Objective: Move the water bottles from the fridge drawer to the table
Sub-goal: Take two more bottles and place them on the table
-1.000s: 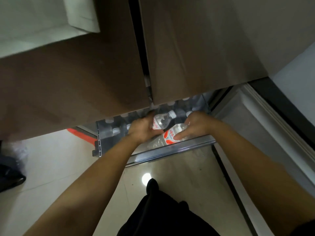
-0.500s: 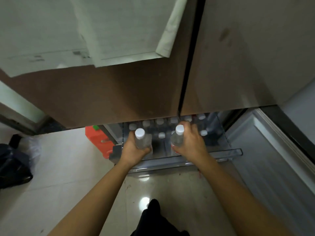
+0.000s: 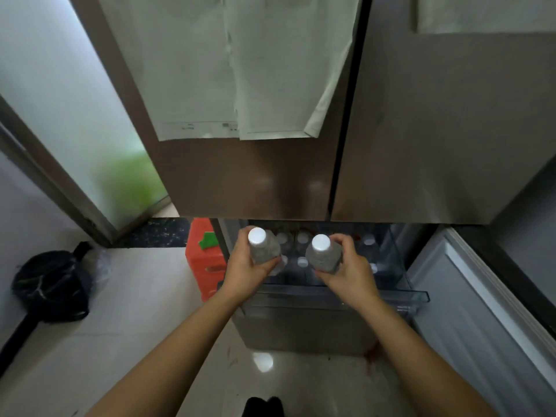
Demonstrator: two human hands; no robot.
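Lifted higher above the fridge drawer [image 3: 415, 296], one water bottle [image 3: 262, 249] is gripped upright by the left hand [image 3: 245, 273], a second bottle [image 3: 324, 255] by the right hand [image 3: 347, 276]. Best to keep both upright, clear of the remaining bottles [image 3: 302, 261] inside the drawer.

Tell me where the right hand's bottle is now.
Head view, just right of centre: the right hand grips the bottle upright over the open fridge drawer, beside the second bottle in the left hand.

The left forearm [image 3: 168, 350] and right forearm [image 3: 415, 350] stretch forward, well apart. The left hand [image 3: 245, 273] curls its fingers [image 3: 241, 239] round the left bottle [image 3: 262, 249]. The right hand [image 3: 350, 275] grips the right bottle [image 3: 324, 255] likewise.
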